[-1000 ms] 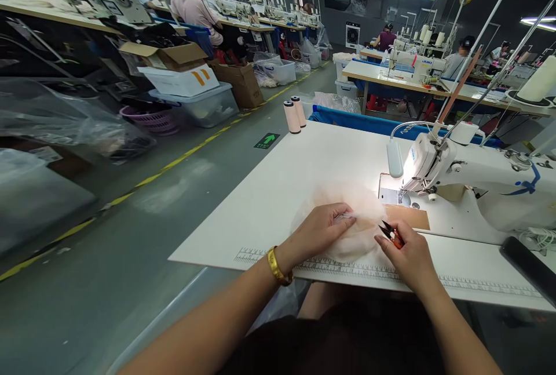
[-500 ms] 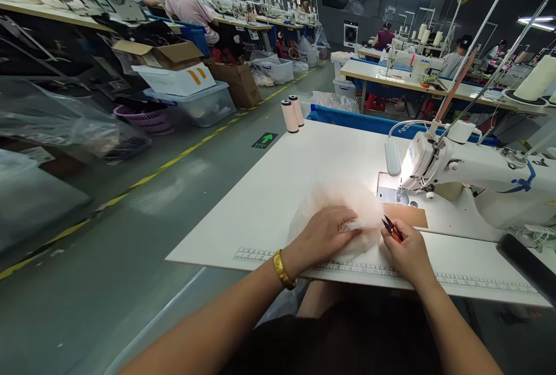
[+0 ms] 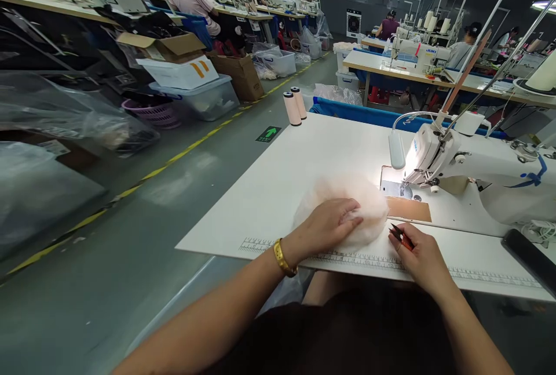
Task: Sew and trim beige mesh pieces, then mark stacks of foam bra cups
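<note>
From where I stand, a person sits at a white sewing bench (image 3: 260,201) and works with both hands on a small heap of sheer, pale fabric (image 3: 369,201). The fabric lies bunched near the bench's front edge, just behind the printed ruler (image 3: 373,261), between the front left corner and the sewing machine (image 3: 490,160) on the right.

The left hand (image 3: 332,221) rests on the fabric, thumb and fingers drawn close together around a fold of it. The right hand (image 3: 414,247) is closed around small orange-handled snips (image 3: 407,241), whose dark tips point toward the fabric's right side, just beside it, with no contact that I can see. I cannot tell whether the blades are parted.

The work looks partway along. Already in place: the fabric is clear of the needle and gathered under one hand, and the snips are in the other. Not yet done, as I judge it: the fabric is not let go and the snips are not laid down. Whether anything has been cut is too small to tell; I see no loose trimmings beside the heap.

Two spools (image 3: 292,109) stand at the bench's far left corner.
</note>
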Available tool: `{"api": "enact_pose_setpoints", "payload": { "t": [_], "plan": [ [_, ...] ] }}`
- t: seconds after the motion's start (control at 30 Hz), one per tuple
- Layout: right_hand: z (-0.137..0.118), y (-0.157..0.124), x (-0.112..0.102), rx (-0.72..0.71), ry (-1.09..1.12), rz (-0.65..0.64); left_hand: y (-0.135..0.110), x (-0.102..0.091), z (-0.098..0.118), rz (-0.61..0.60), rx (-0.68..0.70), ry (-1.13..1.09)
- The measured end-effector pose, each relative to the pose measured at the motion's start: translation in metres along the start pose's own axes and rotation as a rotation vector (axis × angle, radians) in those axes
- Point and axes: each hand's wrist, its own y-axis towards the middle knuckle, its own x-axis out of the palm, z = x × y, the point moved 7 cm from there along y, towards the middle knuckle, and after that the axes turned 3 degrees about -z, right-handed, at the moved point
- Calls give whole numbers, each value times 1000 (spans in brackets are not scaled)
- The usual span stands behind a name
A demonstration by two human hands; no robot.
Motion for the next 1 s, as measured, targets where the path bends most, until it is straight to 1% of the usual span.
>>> {"api": "enact_pose_setpoints", "payload": {
  "t": [0.1,0.17,0.27,0.37,0.43,0.53,0.73,1.0],
  "plan": [
    [0,-2,2,16,-1,-6,-6,9,10,-90,122,109],
    [1,-3,2,31,-4,-2,-8,11,12,-78,157,154],
    [-1,-4,3,24,-14,-17,-3,5,7,-19,105,86],
    [-2,-6,4,5,-43,-35,3,-1,-2,-28,0,-27],
    [-3,-8,3,-30,-98,-20,5,-5,-4,-33,-36,-51],
    [-4,-9,3,-95,-189,13,5,-7,-4,-28,-35,-53],
    [-6,-4,4,-190,-355,31,5,-7,-6,-16,-56,-95],
    [-14,2,11,-240,-401,-15,5,-6,-7,-27,-75,-92]
  ]
}}
